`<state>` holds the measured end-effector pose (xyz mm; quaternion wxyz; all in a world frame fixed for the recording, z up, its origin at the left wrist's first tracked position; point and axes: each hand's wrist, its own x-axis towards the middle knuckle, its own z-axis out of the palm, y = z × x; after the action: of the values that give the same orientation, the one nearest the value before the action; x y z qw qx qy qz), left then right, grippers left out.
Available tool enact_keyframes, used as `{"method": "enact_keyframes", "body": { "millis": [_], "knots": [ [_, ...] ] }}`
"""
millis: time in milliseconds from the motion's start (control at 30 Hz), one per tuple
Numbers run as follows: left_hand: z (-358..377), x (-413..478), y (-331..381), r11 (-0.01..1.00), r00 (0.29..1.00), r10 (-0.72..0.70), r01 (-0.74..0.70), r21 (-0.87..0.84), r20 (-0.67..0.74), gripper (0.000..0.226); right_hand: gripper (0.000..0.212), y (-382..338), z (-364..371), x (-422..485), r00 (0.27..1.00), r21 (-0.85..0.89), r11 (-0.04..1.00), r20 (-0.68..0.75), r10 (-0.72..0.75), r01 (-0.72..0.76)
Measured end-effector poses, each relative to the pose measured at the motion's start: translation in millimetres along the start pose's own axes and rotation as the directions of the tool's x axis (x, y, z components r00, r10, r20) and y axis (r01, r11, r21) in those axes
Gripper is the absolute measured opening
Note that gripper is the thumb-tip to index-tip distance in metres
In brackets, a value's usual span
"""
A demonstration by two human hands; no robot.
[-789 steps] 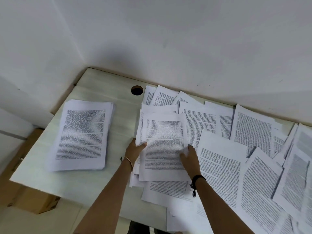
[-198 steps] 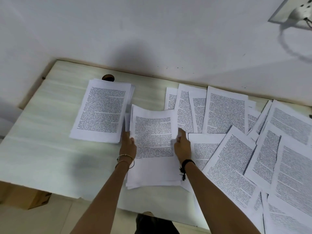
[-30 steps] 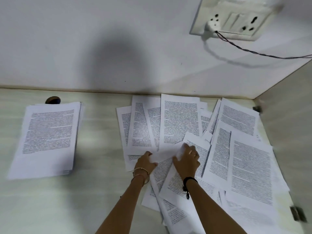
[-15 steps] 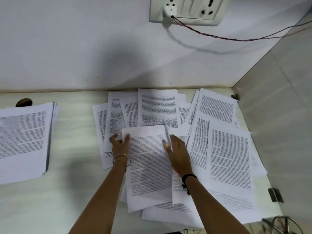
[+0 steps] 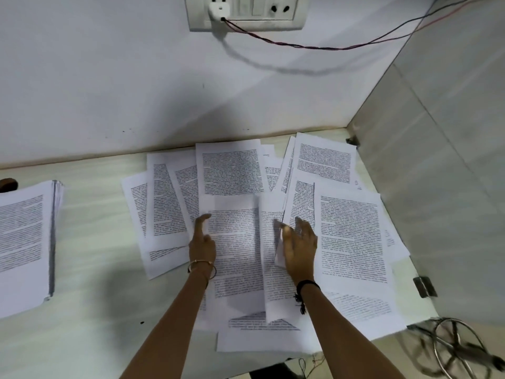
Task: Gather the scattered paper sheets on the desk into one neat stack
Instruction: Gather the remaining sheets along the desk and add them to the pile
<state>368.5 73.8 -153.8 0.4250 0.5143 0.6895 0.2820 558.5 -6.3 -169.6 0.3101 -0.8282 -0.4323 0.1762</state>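
Note:
Several printed sheets [image 5: 349, 233] lie fanned and overlapping over the right half of the pale desk [image 5: 90, 318]. A thick squared stack [image 5: 24, 242] sits at the left edge. My left hand [image 5: 202, 242] rests with fingers apart on the left edge of a central sheet [image 5: 235, 253]. My right hand [image 5: 299, 247] lies flat on the neighbouring sheet [image 5: 273, 285], and a small curled bit of paper shows under its thumb side. Whether that hand grips anything is unclear.
A white wall with a socket plate [image 5: 243, 12] and a plugged twisted cable [image 5: 314, 46] rises behind the desk. A grey side panel [image 5: 437, 187] closes the right. A metal wire frame [image 5: 453, 348] stands off the desk's right front corner. A cable hole [image 5: 8, 184] shows far left.
The view has shifted right and down. My left hand slid along the central sheet's left edge; my right hand moved right onto the neighbouring sheet.

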Motion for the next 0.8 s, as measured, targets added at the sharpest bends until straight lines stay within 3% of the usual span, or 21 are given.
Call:
{"method": "enact_keyframes", "body": {
  "millis": [100,200,267,400,533,633,800],
  "knots": [
    [0,11,1,0.995,0.993,-0.004,0.016,-0.094,0.121,0.037,0.087,4,-1,6,0.997,-0.093,0.995,0.079,-0.014,0.021],
    [4,9,3,0.982,0.977,-0.056,0.092,-0.167,0.208,0.022,0.062,-1,0,9,0.988,-0.314,0.949,0.157,0.015,0.036],
    [5,4,1,0.988,0.965,-0.050,0.086,-0.130,0.259,0.034,0.050,-3,4,11,0.971,-0.443,0.896,0.226,0.079,0.030],
    [15,-9,-7,0.986,0.949,0.100,-0.134,0.097,0.298,0.063,0.057,-4,1,17,0.976,-0.497,0.868,0.188,0.106,0.001],
    [33,-9,-5,0.987,0.961,0.115,-0.139,0.078,0.253,0.053,0.051,7,-10,26,0.972,-0.504,0.858,0.136,0.194,-0.100],
    [44,-5,3,0.995,0.976,0.070,-0.083,0.058,0.207,0.048,0.049,22,-16,28,0.972,-0.492,0.867,0.152,0.177,-0.081],
    [54,4,10,0.995,0.968,0.062,-0.079,0.062,0.242,0.050,0.071,37,-18,26,0.967,-0.549,0.835,0.196,0.164,-0.031]
  ]
}}
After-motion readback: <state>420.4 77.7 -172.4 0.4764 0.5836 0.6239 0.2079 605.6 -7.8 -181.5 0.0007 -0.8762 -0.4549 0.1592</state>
